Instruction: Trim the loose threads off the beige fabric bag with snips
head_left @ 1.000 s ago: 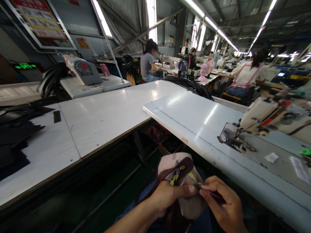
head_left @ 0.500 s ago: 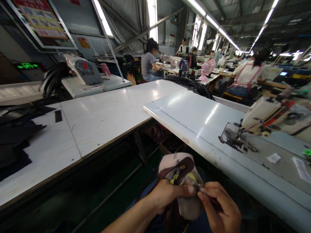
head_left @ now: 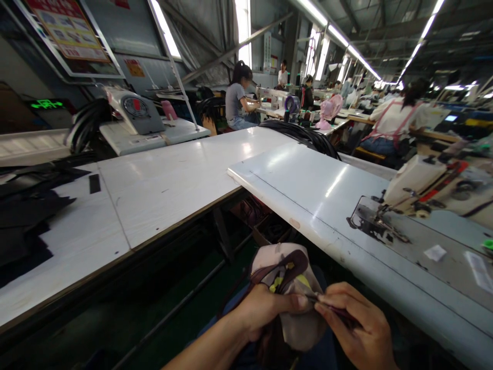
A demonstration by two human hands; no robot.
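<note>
Above my lap is a small beige fabric bag (head_left: pixel 304 329) with dark brown trim, a zipper along one side and yellow patches showing inside. My left hand (head_left: pixel 265 308) is closed around it, the thumb pressing on the cloth near its right edge. At that same edge my right hand (head_left: pixel 356 318) is closed in a pinch, thumb and forefinger together close to the left thumb tip. Something thin and dark reddish shows between the right fingers; what it is cannot be made out. The bag's lower part is hidden behind my left hand.
A sewing machine (head_left: pixel 423 187) stands on the pale table (head_left: pixel 285 174) at right. Dark sheet pieces (head_left: pixel 26 221) lie on the white table (head_left: pixel 173 180) at left. Black strips (head_left: pixel 300 136) are bundled at the back. Co-workers, one in a grey shirt (head_left: pixel 235 103), sit farther off.
My right hand has shifted slightly to the right and turned a little, its fingertips still at the bag's edge. The left hand and the bag have hardly moved.
</note>
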